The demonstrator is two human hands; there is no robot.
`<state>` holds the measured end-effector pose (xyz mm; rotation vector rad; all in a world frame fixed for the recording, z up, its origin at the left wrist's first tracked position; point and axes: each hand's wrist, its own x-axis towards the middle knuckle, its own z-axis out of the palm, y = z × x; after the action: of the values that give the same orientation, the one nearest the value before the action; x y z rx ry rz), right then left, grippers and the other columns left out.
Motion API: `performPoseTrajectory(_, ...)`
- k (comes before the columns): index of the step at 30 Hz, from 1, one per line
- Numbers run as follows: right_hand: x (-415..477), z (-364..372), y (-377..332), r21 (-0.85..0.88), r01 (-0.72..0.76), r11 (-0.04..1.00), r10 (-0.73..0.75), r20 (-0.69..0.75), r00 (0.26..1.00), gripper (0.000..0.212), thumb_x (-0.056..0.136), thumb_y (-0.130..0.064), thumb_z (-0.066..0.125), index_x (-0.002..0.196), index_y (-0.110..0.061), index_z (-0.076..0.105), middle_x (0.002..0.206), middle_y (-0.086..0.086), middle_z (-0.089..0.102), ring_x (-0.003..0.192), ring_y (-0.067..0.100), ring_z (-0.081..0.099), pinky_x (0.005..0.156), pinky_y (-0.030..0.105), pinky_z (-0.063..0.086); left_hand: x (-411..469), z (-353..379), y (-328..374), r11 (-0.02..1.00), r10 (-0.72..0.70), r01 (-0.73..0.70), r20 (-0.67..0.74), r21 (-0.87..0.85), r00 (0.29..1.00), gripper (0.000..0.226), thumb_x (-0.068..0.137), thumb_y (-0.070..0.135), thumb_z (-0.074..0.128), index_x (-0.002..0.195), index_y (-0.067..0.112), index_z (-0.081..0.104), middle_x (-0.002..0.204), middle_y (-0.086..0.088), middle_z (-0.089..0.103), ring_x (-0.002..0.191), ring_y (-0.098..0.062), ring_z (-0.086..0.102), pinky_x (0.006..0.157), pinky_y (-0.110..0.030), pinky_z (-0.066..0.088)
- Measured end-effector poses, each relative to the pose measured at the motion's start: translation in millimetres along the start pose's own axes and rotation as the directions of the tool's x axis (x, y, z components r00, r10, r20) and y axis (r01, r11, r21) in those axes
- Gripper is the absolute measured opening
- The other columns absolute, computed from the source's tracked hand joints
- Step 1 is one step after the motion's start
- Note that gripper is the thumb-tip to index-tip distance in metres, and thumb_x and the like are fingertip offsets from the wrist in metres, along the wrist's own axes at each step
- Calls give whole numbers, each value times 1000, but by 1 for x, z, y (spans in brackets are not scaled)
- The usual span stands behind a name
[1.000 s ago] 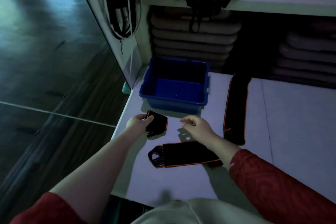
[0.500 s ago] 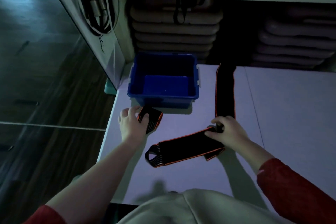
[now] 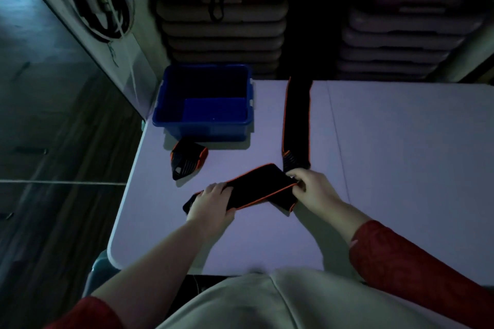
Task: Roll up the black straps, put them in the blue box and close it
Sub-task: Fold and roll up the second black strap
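The left hand [image 3: 213,204] lay palm down across the near end of a black strap [image 3: 256,186], fingers together and curled over its edge, pinning it to the table [image 3: 401,168]. Half a second before, this hand had been up by the roll [image 3: 188,161], gripping it; it had since let go and come across to the strap. The right hand [image 3: 314,189] pinched the strap's far end between thumb and fingers, much where it had been, though the strap now looked folded over there, a flap [image 3: 283,200] poking out below the hand.

The strap was flat woven cloth, black with a thin orange trim along both edges, lying slantwise on the table in front of the person. The roll sat free on the table, a stubby bundle of the same cloth with ribbed grey stitching showing on its face, just in front of the box [image 3: 205,104] and not touching either hand. A second strap [image 3: 296,120] ran straight back from the right hand toward the shelves, its ribbed end close to the fingers; I could not tell whether it touched them.

The box was blue moulded plastic, rectangular, open and bare inside, standing at the table's far left corner. The table was smooth, pale and matt with rounded corners. Both sleeves [image 3: 401,262] were red with a textured weave.
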<state>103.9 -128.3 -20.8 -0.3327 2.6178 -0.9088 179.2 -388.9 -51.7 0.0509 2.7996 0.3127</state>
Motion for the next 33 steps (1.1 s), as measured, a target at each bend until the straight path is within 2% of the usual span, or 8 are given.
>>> performPoseTrajectory(6, -22, -46, 35, -128, 73, 989, -75, -12, 997, 22, 91, -19, 52, 107, -17, 68, 102, 0, 64, 95, 21, 62, 73, 28, 41, -2, 13, 60, 991, -37, 15, 163, 133, 986, 90, 76, 68, 43, 146, 15, 27, 154, -7, 29, 143, -32, 25, 112, -50, 29)
performPoseTrajectory(9, -31, -68, 60, -174, 79, 982, -75, 30, 997, 19, 93, -18, 47, 100, -15, 65, 98, 0, 61, 89, 21, 59, 72, 31, 43, 6, 24, 97, 986, -42, 31, 67, 162, 997, 58, 88, 42, 44, 138, 13, 37, 146, -8, 41, 137, -31, 34, 108, -48, 36)
performPoseTrajectory(11, -33, -85, 81, -199, 64, 978, -43, 110, 993, 20, 94, -17, 46, 104, -16, 64, 106, 2, 63, 93, 20, 58, 78, 34, 46, 14, 19, 119, 992, -34, 35, -11, 122, 999, 35, 90, 28, 45, 121, 14, 48, 124, -8, 58, 116, -29, 54, 88, -43, 48)
performPoseTrajectory(14, -33, -112, 116, -243, 14, 970, 35, 199, 979, 23, 95, -16, 43, 110, -19, 61, 114, 4, 64, 98, 22, 58, 81, 34, 46, 30, 2, 138, 994, -88, 83, -67, -74, 994, 16, 92, 31, 47, 103, 21, 55, 93, -3, 66, 81, -27, 64, 62, -33, 45)
performPoseTrajectory(17, -35, -137, 152, -253, -66, 965, 107, 153, 982, 20, 96, -17, 45, 111, -17, 58, 111, 10, 63, 96, 26, 58, 80, 35, 45, 46, -17, 144, 925, -187, 164, -34, -342, 982, 11, 87, 37, 61, 87, 26, 60, 79, 3, 63, 73, -21, 62, 60, -29, 47)
performPoseTrajectory(21, -41, -159, 188, -113, -144, 983, 151, 53, 987, 31, 86, -15, 67, 115, -13, 56, 85, -9, 57, 84, 14, 56, 74, 25, 39, 60, -23, 151, 855, -263, 230, -6, -464, 965, 10, 84, 28, 68, 87, 18, 66, 82, -2, 66, 78, -21, 63, 70, -29, 50)
performPoseTrajectory(25, -48, -161, 213, -47, -173, 984, 178, 128, 976, 46, 77, -7, 75, 119, -13, 57, 101, -5, 57, 92, 11, 54, 76, 17, 37, 60, -9, 154, 803, -367, 331, 25, -495, 930, 8, 85, 26, 67, 85, 19, 65, 82, 0, 65, 78, -20, 62, 66, -26, 44)
performPoseTrajectory(33, -29, -159, 208, 135, -144, 980, 154, -65, 986, 20, 87, -8, 59, 104, -19, 62, 83, 4, 66, 79, 21, 65, 72, 24, 46, 60, -6, 152, 807, -449, 319, -165, -497, 878, 20, 86, 28, 62, 106, 23, 63, 103, -3, 65, 96, -23, 60, 75, -32, 48)
